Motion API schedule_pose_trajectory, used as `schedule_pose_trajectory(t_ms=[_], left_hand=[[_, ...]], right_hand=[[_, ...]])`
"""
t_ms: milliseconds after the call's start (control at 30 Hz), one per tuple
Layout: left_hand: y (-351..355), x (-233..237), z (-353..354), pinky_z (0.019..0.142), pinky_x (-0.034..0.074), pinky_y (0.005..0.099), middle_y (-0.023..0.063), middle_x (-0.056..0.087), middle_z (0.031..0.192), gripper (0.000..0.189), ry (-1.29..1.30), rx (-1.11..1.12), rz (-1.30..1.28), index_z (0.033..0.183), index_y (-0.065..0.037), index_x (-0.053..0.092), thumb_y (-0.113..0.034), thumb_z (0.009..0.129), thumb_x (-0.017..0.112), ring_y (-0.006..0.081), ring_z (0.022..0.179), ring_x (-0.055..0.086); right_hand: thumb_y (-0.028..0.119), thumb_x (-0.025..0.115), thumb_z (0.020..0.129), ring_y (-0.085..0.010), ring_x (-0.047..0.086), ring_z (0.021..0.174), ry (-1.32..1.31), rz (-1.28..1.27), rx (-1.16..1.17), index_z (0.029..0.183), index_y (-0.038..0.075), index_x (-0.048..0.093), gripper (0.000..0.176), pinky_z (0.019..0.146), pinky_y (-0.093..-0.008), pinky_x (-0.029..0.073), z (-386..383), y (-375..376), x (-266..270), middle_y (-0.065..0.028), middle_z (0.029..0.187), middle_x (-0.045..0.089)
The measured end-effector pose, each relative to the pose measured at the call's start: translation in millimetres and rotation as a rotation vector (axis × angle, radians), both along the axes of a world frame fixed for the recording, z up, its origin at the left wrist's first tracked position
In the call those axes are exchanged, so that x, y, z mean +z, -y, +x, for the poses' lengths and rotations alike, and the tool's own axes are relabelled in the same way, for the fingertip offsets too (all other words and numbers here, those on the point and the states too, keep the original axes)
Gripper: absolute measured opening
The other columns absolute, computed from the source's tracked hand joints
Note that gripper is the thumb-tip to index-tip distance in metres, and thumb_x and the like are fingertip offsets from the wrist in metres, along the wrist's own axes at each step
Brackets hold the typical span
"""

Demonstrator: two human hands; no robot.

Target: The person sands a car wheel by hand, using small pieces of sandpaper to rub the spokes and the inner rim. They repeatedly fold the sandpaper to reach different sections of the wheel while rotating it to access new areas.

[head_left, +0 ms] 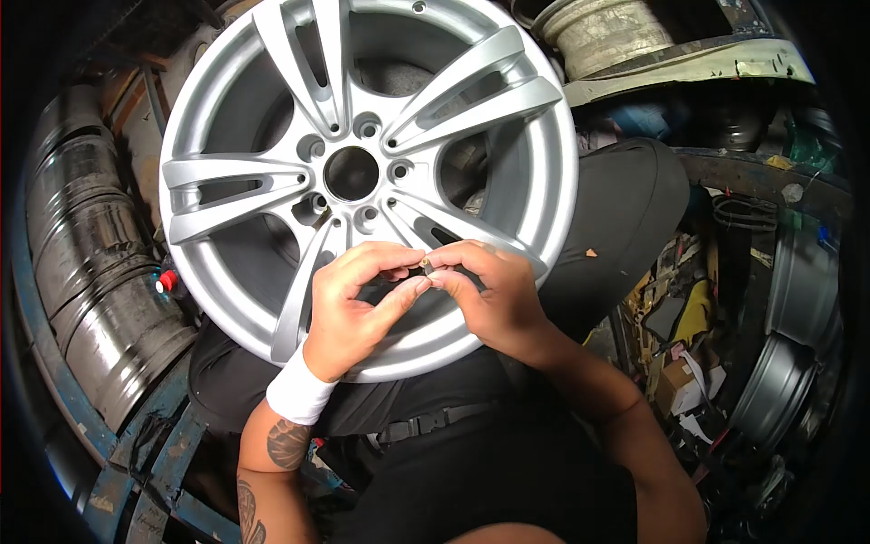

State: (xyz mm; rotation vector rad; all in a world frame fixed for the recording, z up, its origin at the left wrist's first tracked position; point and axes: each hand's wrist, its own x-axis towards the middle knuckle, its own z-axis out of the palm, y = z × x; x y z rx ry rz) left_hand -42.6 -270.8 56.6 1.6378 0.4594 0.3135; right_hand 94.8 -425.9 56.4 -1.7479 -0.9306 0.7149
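A silver alloy wheel rim [549, 163] with paired spokes rests across my lap, its face towards me. Over its lower spokes, my left hand [355, 304] and my right hand [489, 295] meet fingertip to fingertip. Between them they pinch a small dark piece with a brass-coloured end [427, 267]. Most of that piece is covered by the fingers, and its exact kind does not show. Both thumbs and forefingers are closed on it. The rim's round centre bore [352, 174] and bolt holes lie just beyond my hands.
Stacked shiny wheel rims [100, 236] line the left side behind a blue metal frame [54, 363]. A worn rim [603, 36] stands at the back right. On the right, a cardboard box [681, 385] sits among scraps near another silver rim [773, 390].
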Motion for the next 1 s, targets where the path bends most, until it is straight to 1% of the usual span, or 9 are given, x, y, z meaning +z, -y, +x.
schedule_pose_trajectory(t_ms=[167,267,333,467,567,667,767,967,1000], left_hand=[[0.8,1.1,-1.0,0.078,0.054,0.0284,0.0103,0.074,0.098,0.017,-0.021,0.008,-0.028,0.101,0.001,0.077,-0.003,0.085,0.082,0.0154,0.083,0.068],[0.1,-1.6,-3.6,0.076,0.053,0.0279,0.0103,0.074,0.097,0.015,-0.047,-0.009,-0.083,0.099,0.001,0.076,-0.002,0.085,0.081,0.0147,0.082,0.067],[0.5,-4.0,-5.2,0.076,0.053,0.0277,0.0103,0.073,0.097,0.014,-0.043,-0.016,-0.081,0.098,0.001,0.075,-0.001,0.086,0.081,0.0142,0.083,0.066],[3.1,-5.1,-7.1,0.08,0.053,0.0285,0.0102,0.072,0.099,0.013,0.031,0.037,-0.27,0.1,0.002,0.073,0.001,0.088,0.079,0.0145,0.088,0.066],[3.8,-5.2,-8.6,0.083,0.053,0.0289,0.01,0.072,0.101,0.013,0.035,0.065,-0.357,0.102,0.002,0.072,0.001,0.09,0.078,0.0147,0.091,0.067],[3.9,-5.6,-8.4,0.084,0.053,0.029,0.0098,0.071,0.101,0.012,0.036,0.053,-0.41,0.102,0.002,0.072,0.002,0.09,0.077,0.0146,0.092,0.067],[4.4,-3.3,-6.9,0.083,0.053,0.0286,0.0095,0.071,0.1,0.012,0.022,0.025,-0.478,0.101,0.003,0.072,0.001,0.091,0.078,0.0141,0.092,0.066],[15.4,-4.9,-8.8,0.079,0.052,0.0232,0.0077,0.071,0.099,0.013,-0.073,0.005,-0.606,0.104,0.003,0.073,-0.001,0.092,0.078,0.01,0.088,0.065],[16.7,-8.7,-6.7,0.083,0.051,0.0252,0.0078,0.071,0.106,0.024,-0.042,-0.068,-0.555,0.112,0.002,0.071,-0.006,0.091,0.08,0.0112,0.09,0.063]], right_hand=[[0.004,0.074,0.091,-0.0261,0.075,0.087,-0.238,-0.013,-0.065,0.105,0.003,0.067,0.015,0.076,-0.0346,0.057,-0.3,-3.4,5.1,-0.0106,0.094,0.074],[0.003,0.074,0.091,-0.0262,0.074,0.085,-0.129,-0.026,0.071,0.104,0.003,0.065,0.016,0.075,-0.0353,0.056,2.4,0.1,2.2,-0.0105,0.092,0.073],[0.004,0.074,0.091,-0.0262,0.073,0.085,-0.085,0.008,0.092,0.106,0.003,0.065,0.017,0.075,-0.0355,0.055,2.2,0.1,2.5,-0.0107,0.094,0.072],[0.003,0.074,0.092,-0.026,0.073,0.085,-0.048,0.138,0.071,0.109,0.003,0.064,0.019,0.076,-0.0348,0.055,-4.7,-2.6,-1.8,-0.0114,0.097,0.072],[0.003,0.073,0.093,-0.0262,0.072,0.083,-0.286,0.163,0.008,0.109,0.003,0.064,0.019,0.075,-0.0339,0.055,-15.6,-2.9,-2.7,-0.0126,0.098,0.072],[0.003,0.073,0.093,-0.0267,0.073,0.081,-0.22,0.145,0.007,0.11,0.002,0.065,0.019,0.072,-0.0334,0.056,-15.1,0.7,0.7,-0.0132,0.097,0.073],[0.002,0.075,0.092,-0.027,0.072,0.077,-0.004,0.164,0.079,0.109,0.003,0.068,0.018,0.068,-0.0331,0.056,-4.8,4.6,7.1,-0.0117,0.094,0.073],[-0.004,0.08,0.08,-0.0219,0.072,0.069,0.192,0.156,0.079,0.098,0.003,0.073,0.02,0.063,-0.029,0.055,12.8,20.4,25.1,-0.0091,0.082,0.073],[-0.004,0.08,0.079,-0.0211,0.072,0.067,0.218,0.138,0.079,0.096,0.003,0.074,0.019,0.062,-0.029,0.055,16.1,24.3,29.1,-0.0087,0.08,0.073]])
